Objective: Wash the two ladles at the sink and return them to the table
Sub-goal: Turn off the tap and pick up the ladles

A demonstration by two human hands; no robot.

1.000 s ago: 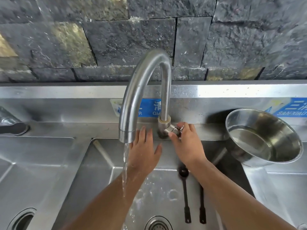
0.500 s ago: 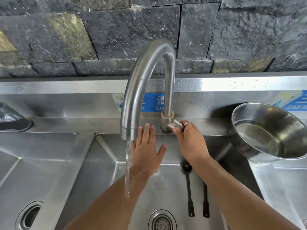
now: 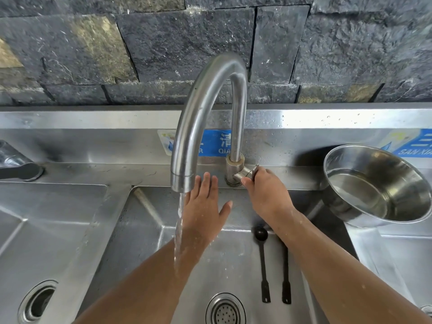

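Two black ladles lie side by side on the floor of the middle sink basin (image 3: 149,242), handles pointing toward me. The left ladle (image 3: 262,258) shows its small round bowl; the right ladle (image 3: 285,272) has its bowl hidden under my right forearm. My right hand (image 3: 264,195) grips the tap handle (image 3: 247,172) at the base of the curved steel faucet (image 3: 201,118). Water runs from the spout onto my left wrist. My left hand (image 3: 205,206) is flat with fingers spread just beside the stream, holding nothing.
A steel bowl (image 3: 376,185) holding some water leans on the ledge at the right. The round drain (image 3: 225,309) sits at the basin's near edge. Another basin with a drain hole (image 3: 37,302) lies to the left, a third to the right. A dark stone wall stands behind.
The view has shifted slightly. My right hand has kept its grip on the tap handle and my left hand stays under the spout. Water keeps running and the ladles have not moved.
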